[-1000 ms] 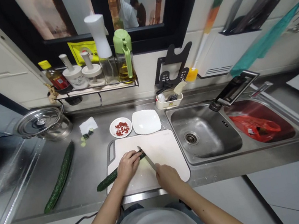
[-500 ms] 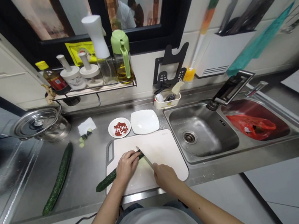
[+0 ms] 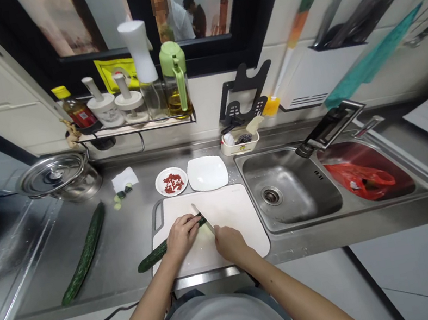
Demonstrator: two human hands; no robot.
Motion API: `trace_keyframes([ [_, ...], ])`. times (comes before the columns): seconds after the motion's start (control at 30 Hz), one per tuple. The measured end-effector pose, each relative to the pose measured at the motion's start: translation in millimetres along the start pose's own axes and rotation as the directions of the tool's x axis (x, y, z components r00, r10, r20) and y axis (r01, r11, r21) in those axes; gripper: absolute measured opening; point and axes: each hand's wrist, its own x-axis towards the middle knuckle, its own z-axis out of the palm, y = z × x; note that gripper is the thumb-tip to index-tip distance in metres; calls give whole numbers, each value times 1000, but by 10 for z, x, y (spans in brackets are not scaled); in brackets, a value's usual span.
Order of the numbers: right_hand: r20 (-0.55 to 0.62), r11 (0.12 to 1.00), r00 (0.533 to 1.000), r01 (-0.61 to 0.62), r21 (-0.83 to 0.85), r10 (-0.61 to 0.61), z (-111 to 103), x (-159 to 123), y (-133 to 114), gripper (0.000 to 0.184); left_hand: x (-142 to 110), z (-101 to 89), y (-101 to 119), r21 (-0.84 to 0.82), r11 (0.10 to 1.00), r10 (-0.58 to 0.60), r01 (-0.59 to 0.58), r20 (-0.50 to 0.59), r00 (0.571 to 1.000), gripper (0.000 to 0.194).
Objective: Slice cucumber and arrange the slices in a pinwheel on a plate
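Observation:
A white cutting board [image 3: 232, 214] lies on the steel counter in front of me. A dark green cucumber [image 3: 152, 256] lies across its left part, sticking out over the board's left edge. My left hand [image 3: 181, 236] is closed over the cucumber and pins it down. My right hand [image 3: 228, 243] grips the handle of a knife [image 3: 202, 218]. Its blade points away from me, edge at the cucumber's right end just beside my left fingertips.
A second whole cucumber [image 3: 85, 254] lies on the counter at left, near a lidded pot [image 3: 57, 176]. Behind the board stand a small plate of red bits [image 3: 171, 181] and a white square plate [image 3: 207, 173]. A sink [image 3: 290, 193] is at right; its far basin holds a red bag [image 3: 362, 179].
My right hand and the knife have shifted a little to the left, nearer my left fingers. My left hand stays on the cucumber.

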Motion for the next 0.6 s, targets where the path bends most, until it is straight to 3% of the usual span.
trace_keyframes([
  [0.3, -5, 1000, 1000, 5, -1, -5, 45, -44, 45, 32, 14, 4, -17, -15, 1000, -21, 21, 15, 1000, 27],
  [0.6, -24, 999, 999, 34, 31, -33, 91, 158, 39, 31, 6, 15, -29, -10, 1000, -25, 26, 11, 1000, 27],
])
